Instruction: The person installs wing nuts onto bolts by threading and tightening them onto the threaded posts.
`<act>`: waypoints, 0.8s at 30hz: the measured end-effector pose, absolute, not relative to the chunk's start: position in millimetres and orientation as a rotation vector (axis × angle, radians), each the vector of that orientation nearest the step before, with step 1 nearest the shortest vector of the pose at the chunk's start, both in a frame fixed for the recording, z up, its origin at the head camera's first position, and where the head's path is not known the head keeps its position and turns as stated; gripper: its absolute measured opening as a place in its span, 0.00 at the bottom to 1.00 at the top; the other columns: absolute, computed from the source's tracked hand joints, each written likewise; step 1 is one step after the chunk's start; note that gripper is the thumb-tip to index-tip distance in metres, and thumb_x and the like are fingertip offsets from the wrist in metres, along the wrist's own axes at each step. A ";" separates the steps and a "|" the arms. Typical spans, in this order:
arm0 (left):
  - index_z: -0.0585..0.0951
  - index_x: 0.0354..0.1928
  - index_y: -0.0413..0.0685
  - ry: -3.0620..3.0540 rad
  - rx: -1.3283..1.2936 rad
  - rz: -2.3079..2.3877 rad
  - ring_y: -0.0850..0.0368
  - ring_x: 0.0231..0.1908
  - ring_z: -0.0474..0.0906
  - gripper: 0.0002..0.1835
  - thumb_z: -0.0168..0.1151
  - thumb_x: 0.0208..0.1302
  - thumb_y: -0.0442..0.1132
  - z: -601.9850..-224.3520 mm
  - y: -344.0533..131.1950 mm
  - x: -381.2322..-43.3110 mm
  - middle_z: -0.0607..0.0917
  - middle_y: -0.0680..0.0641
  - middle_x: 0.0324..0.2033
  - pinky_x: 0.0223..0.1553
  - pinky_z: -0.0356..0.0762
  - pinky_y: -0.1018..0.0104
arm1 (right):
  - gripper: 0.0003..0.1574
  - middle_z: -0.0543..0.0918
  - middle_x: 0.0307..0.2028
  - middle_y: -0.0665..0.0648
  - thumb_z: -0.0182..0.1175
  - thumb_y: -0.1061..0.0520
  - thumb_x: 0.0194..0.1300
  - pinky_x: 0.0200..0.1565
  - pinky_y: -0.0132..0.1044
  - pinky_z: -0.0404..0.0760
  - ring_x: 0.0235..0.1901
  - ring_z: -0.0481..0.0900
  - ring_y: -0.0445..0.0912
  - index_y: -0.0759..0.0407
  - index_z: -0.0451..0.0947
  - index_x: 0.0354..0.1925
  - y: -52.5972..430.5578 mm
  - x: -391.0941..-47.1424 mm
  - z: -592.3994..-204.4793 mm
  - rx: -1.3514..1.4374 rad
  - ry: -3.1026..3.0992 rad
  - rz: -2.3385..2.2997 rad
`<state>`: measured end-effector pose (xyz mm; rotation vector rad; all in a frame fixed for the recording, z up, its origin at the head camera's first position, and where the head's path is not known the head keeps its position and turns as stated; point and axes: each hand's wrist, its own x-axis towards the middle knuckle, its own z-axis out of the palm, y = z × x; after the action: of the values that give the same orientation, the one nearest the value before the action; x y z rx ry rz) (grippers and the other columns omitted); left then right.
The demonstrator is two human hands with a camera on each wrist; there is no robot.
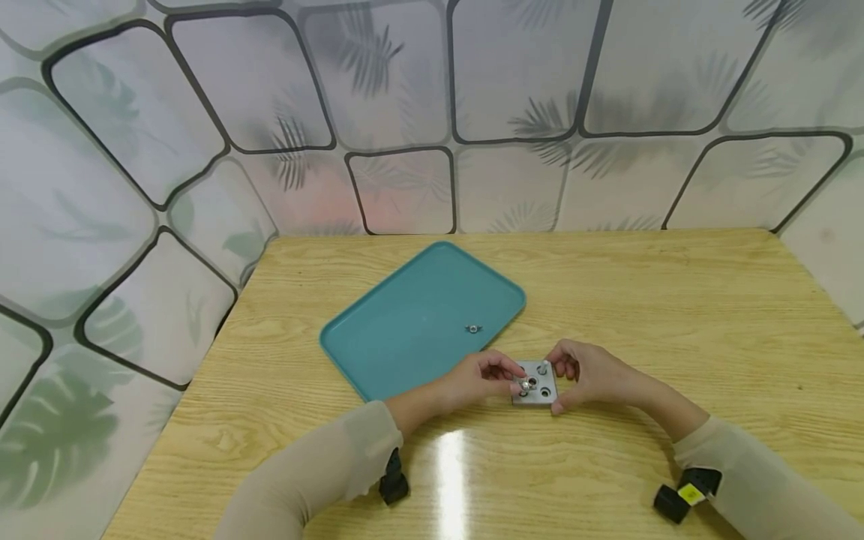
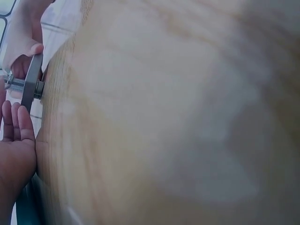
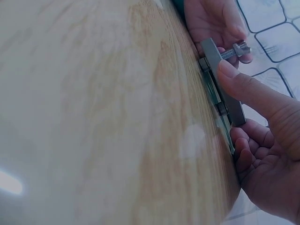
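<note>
A square metal plate (image 1: 536,396) with several holes lies a little above the table in front of me. My right hand (image 1: 594,375) grips its right side, thumb at the near edge and fingers at the far one. A bolt (image 3: 228,54) stands up through the plate, with a wing nut (image 3: 242,48) at its upper end. The thumb and fingers of my left hand (image 1: 481,379) pinch around that wing nut. Another bolt (image 1: 543,367) shows at the plate's far right corner. Bolt heads (image 3: 221,108) protrude from the underside.
A teal tray (image 1: 405,322) lies on the wooden table (image 1: 675,300), behind and left of the plate. One loose wing nut (image 1: 473,328) sits on it. A patterned wall (image 1: 513,184) runs along the table's far edge.
</note>
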<state>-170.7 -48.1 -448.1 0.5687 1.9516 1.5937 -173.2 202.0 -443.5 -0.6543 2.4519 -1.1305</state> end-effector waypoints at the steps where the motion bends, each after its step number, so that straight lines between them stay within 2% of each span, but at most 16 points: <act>1: 0.81 0.46 0.38 1.957 0.555 1.603 0.66 0.34 0.73 0.12 0.64 0.60 0.33 -448.4 -48.0 -170.7 0.79 0.53 0.34 0.37 0.72 0.75 | 0.40 0.72 0.30 0.52 0.80 0.48 0.36 0.31 0.31 0.70 0.30 0.68 0.42 0.65 0.73 0.44 202.1 -173.3 -443.5 -0.655 2.454 -1.130; 14: 0.80 0.38 0.37 2.022 0.447 1.624 0.64 0.33 0.73 0.08 0.65 0.60 0.35 -447.5 -43.9 -169.3 0.79 0.53 0.31 0.36 0.71 0.75 | 0.40 0.72 0.31 0.53 0.80 0.50 0.37 0.31 0.30 0.68 0.30 0.67 0.41 0.66 0.73 0.45 201.1 -171.1 -438.5 -0.665 2.433 -1.170; 24: 0.81 0.43 0.39 1.991 0.505 1.598 0.66 0.36 0.74 0.10 0.63 0.63 0.37 -448.6 -45.3 -169.6 0.80 0.53 0.36 0.38 0.71 0.75 | 0.40 0.72 0.31 0.53 0.80 0.48 0.37 0.31 0.31 0.70 0.30 0.68 0.43 0.64 0.73 0.45 202.1 -172.7 -443.2 -0.649 2.450 -1.133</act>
<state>-169.6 -45.3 -448.6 0.5052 1.9911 1.5983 -172.7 202.1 -443.2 -0.6486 2.4505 -1.1326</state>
